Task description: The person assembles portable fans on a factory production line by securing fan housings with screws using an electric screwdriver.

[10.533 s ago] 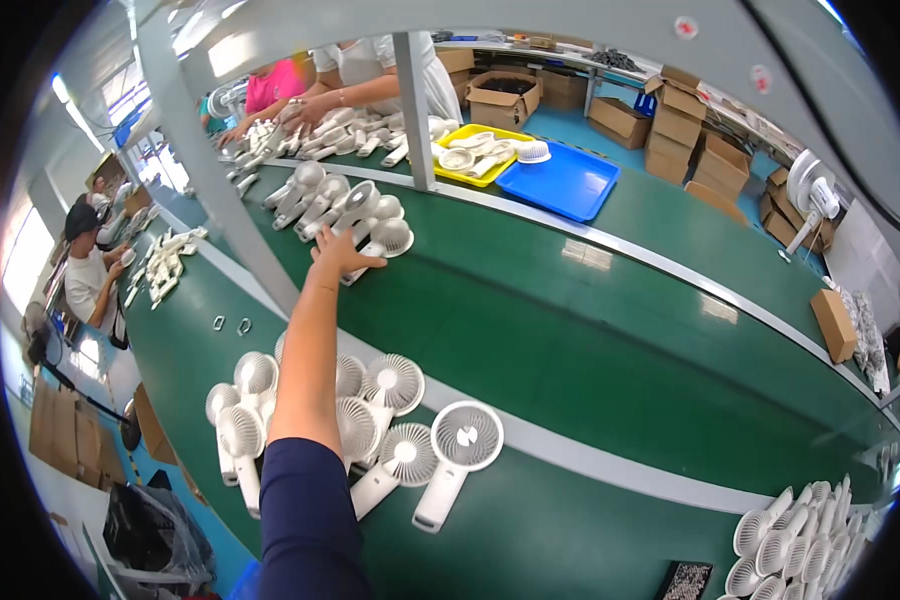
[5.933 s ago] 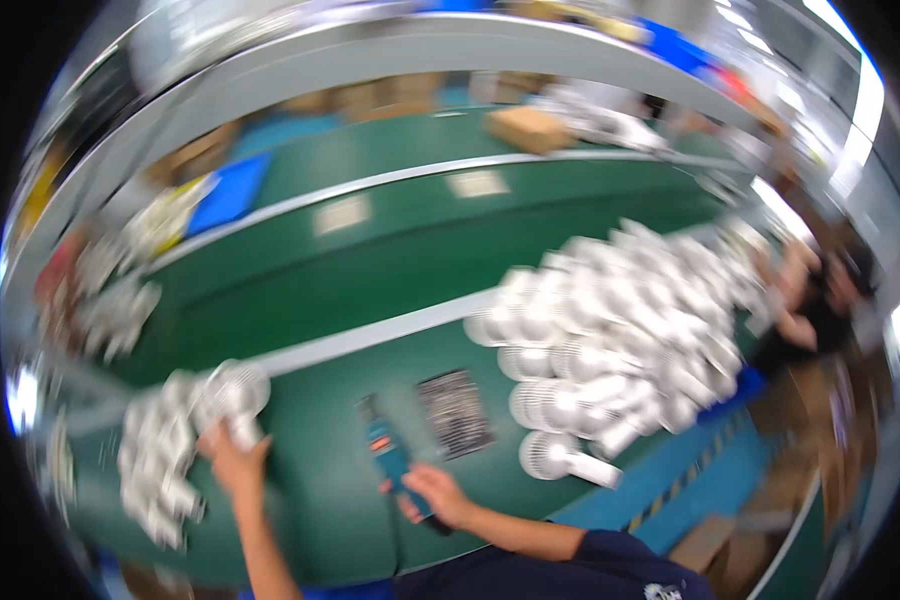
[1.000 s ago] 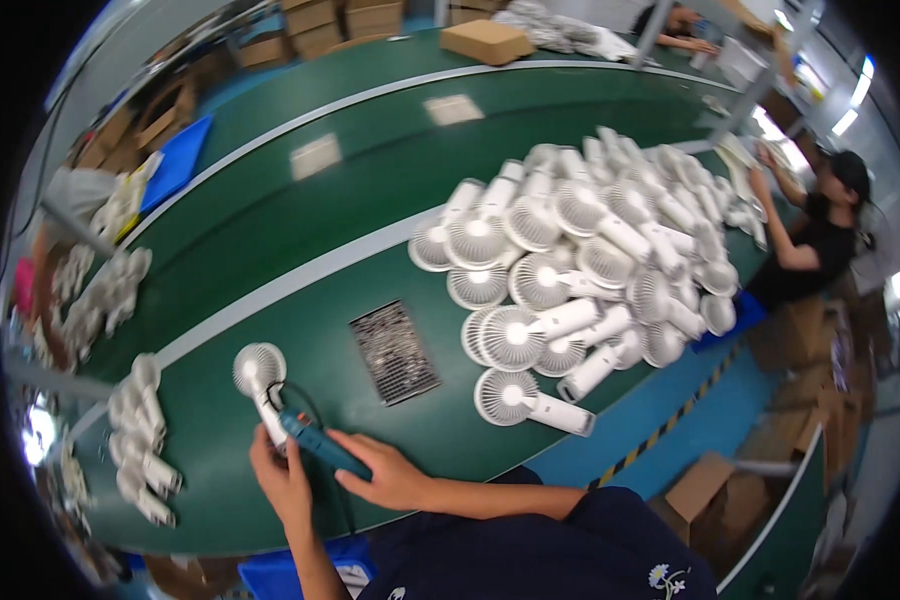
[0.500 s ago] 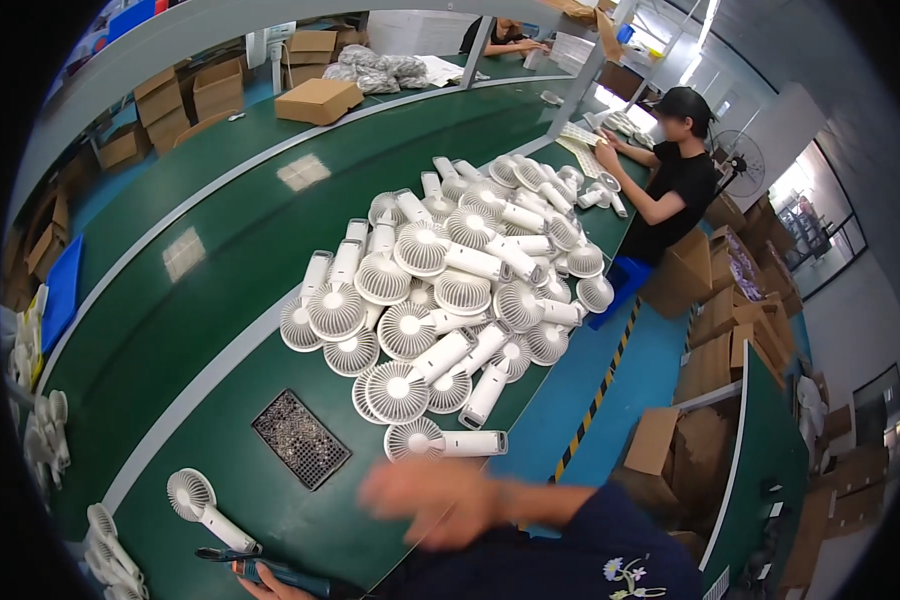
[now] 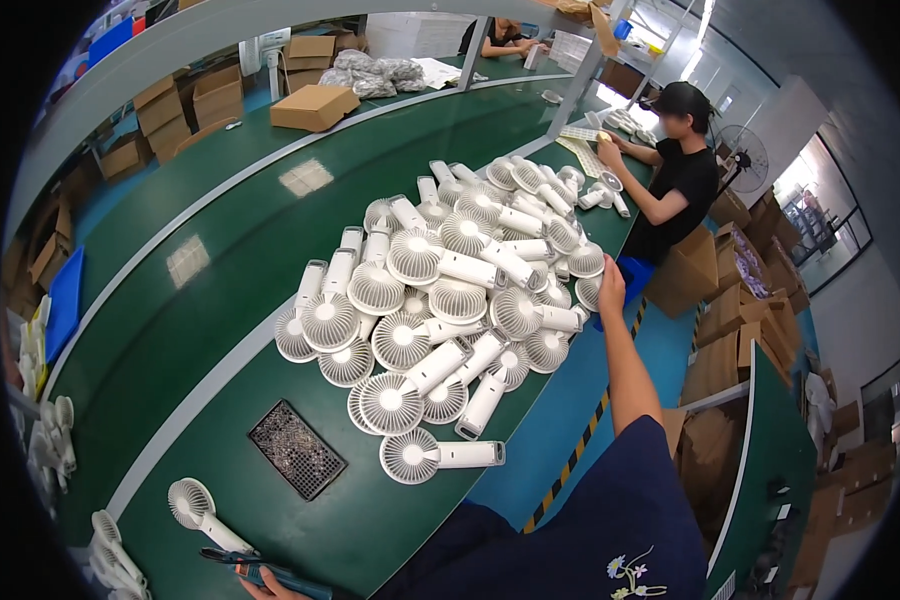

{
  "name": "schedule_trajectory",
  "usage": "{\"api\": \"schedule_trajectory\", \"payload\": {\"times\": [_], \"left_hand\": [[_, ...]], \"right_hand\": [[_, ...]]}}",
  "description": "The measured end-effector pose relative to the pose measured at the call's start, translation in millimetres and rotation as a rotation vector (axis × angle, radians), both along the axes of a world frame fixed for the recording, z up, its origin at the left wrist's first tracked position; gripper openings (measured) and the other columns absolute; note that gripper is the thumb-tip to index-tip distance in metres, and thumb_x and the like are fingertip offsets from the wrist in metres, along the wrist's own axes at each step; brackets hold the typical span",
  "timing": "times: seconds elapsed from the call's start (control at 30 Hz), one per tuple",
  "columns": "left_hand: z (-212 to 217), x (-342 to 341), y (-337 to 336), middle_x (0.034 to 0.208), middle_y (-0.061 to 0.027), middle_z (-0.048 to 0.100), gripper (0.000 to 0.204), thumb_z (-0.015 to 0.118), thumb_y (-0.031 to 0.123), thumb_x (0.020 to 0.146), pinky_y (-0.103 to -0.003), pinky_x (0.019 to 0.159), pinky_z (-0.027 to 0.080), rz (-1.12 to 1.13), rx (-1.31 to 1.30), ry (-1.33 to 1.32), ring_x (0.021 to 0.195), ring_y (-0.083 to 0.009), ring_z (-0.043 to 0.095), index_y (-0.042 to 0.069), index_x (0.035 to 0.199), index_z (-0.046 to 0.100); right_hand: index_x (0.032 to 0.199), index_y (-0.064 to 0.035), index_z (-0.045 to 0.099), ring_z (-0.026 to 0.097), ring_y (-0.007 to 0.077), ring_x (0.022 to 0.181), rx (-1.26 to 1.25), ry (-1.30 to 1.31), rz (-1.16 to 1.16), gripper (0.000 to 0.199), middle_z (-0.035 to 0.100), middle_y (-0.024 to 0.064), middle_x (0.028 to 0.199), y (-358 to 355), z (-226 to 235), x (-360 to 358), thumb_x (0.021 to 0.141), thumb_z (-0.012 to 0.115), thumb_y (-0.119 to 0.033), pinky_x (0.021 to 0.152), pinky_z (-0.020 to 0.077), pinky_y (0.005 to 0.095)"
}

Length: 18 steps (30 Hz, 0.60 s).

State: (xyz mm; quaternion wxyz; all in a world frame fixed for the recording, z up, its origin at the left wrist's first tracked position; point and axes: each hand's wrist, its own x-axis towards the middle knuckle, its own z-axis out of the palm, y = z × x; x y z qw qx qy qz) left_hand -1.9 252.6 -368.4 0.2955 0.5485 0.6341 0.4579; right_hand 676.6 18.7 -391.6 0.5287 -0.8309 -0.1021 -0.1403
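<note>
My left hand (image 5: 268,584), at the lower edge, is closed around a teal and black electric screwdriver (image 5: 295,583). Just beyond the tool, a white handheld fan (image 5: 192,502) lies singly with its handle toward it. My right arm stretches out along the table's right edge. At its end my right hand (image 5: 613,292) has its fingers at the rim of a white handheld fan (image 5: 588,292) on the pile's right side; part of the grip is hidden. The large pile of handheld fans (image 5: 460,300) covers the middle of the table.
A black gridded tray (image 5: 297,450) holding small metal pieces lies left of the pile. A cardboard box (image 5: 315,107) stands on the far green table (image 5: 220,190). Beyond the pile sits a co-worker (image 5: 678,180). More fans (image 5: 110,550) lie at lower left.
My right hand has swung from near the front of the pile to its far right side, at a fan there. The left hand stays on the screwdriver. The view has shifted slightly.
</note>
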Motion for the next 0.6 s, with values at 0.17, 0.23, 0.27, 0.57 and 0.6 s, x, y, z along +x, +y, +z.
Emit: {"api": "schedule_trajectory", "payload": {"times": [0.17, 0.23, 0.27, 0.57, 0.6], "left_hand": [[4, 8, -1, 0.119, -0.0280, 0.054, 0.048, 0.061, 0.015, 0.086, -0.042, 0.097, 0.038, -0.011, 0.010, -0.063, 0.108, -0.0354, 0.053, -0.013, 0.123, 0.048], [-2, 5, 0, 0.120, -0.0278, 0.054, 0.048, 0.061, 0.015, 0.086, -0.042, 0.097, 0.038, -0.014, 0.002, -0.052, 0.108, -0.0350, 0.053, -0.013, 0.123, 0.048], [-4, 5, -1, 0.120, -0.0276, 0.054, 0.049, 0.061, 0.015, 0.086, -0.042, 0.097, 0.038, -0.019, -0.007, -0.046, 0.108, -0.0346, 0.053, -0.013, 0.123, 0.048], [-15, -8, -2, 0.113, -0.0113, 0.055, 0.041, 0.054, 0.010, 0.087, -0.031, 0.091, 0.040, 0.039, 0.026, -0.160, 0.100, -0.0197, 0.052, -0.005, 0.124, 0.048], [-8, -2, -3, 0.112, -0.0109, 0.055, 0.039, 0.055, 0.010, 0.085, -0.032, 0.092, 0.040, 0.019, -0.027, -0.193, 0.102, -0.0204, 0.051, -0.005, 0.121, 0.050]], "right_hand": [[0.128, -0.0041, 0.053, 0.054, 0.0239, 0.116, 0.024, -0.052, -0.037, 0.044, 0.058, 0.0135, 0.125, 14, -1, 6, 0.095, 0.046, -0.034, 0.097, 0.0390, 0.0303], [0.128, -0.0037, 0.052, 0.054, 0.0238, 0.116, 0.005, -0.041, -0.037, 0.045, 0.057, 0.0140, 0.126, 12, 4, 8, 0.095, 0.047, -0.033, 0.097, 0.0394, 0.0301], [0.129, -0.0034, 0.051, 0.055, 0.0237, 0.115, -0.015, -0.036, -0.040, 0.045, 0.056, 0.0146, 0.127, 6, 7, 11, 0.095, 0.048, -0.032, 0.096, 0.0399, 0.0299], [0.099, -0.0009, 0.062, 0.058, 0.0225, 0.097, 0.194, -0.483, -0.106, 0.025, 0.060, 0.0141, 0.107, 17, 18, -36, 0.094, 0.050, -0.022, 0.085, 0.0470, 0.0329], [0.104, 0.0000, 0.060, 0.057, 0.0191, 0.088, 0.537, -0.468, 0.148, 0.026, 0.060, 0.0129, 0.106, 49, 63, -105, 0.095, 0.047, -0.021, 0.074, 0.0475, 0.0292]]}}
